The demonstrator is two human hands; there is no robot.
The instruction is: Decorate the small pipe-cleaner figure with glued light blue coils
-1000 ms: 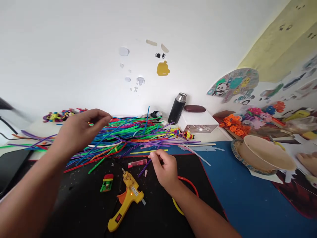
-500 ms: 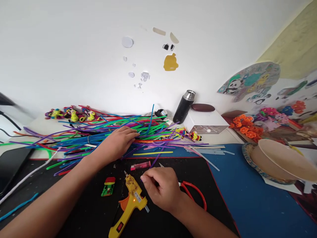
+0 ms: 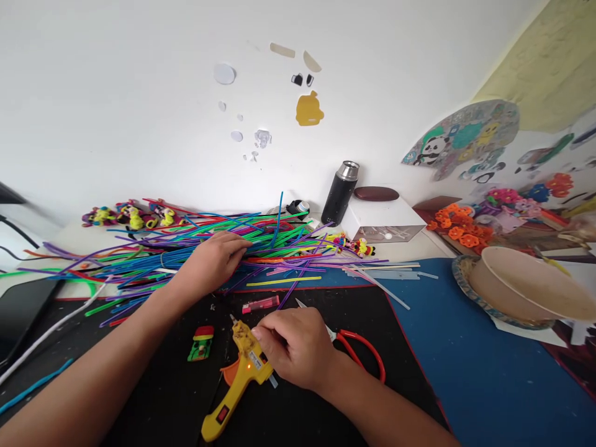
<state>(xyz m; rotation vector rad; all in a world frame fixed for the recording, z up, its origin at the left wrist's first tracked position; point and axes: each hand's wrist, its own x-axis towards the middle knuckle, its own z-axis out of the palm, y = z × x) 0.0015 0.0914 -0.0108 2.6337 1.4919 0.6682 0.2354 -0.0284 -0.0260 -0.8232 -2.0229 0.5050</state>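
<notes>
My left hand point(image 3: 212, 261) rests on a heap of coloured pipe cleaners point(image 3: 162, 256), its fingers bent together over the blue and green ones; what they hold is hidden. Above the black mat my right hand point(image 3: 295, 344) is curled closed, and anything in its pinch is too small to make out. Just left of it lies a yellow glue gun point(image 3: 244, 382) with a small orange light lit. Red-handled scissors point(image 3: 361, 351) lie partly behind my right hand. A pink cutter point(image 3: 261, 304) is beyond the glue gun, and a green and red piece point(image 3: 202, 343) lies to its left.
A black flask point(image 3: 341, 195) stands by a white box point(image 3: 386, 220) near the wall. On the right are orange flowers point(image 3: 460, 226) and a large beige bowl point(image 3: 535, 298). Small figures point(image 3: 133, 215) sit at the back left. A black device point(image 3: 28, 310) lies at the left edge.
The view has shifted slightly. My left hand has stayed at the heap with its fingers a little more bent. My right hand has moved slightly nearer the glue gun, and more of the scissors shows.
</notes>
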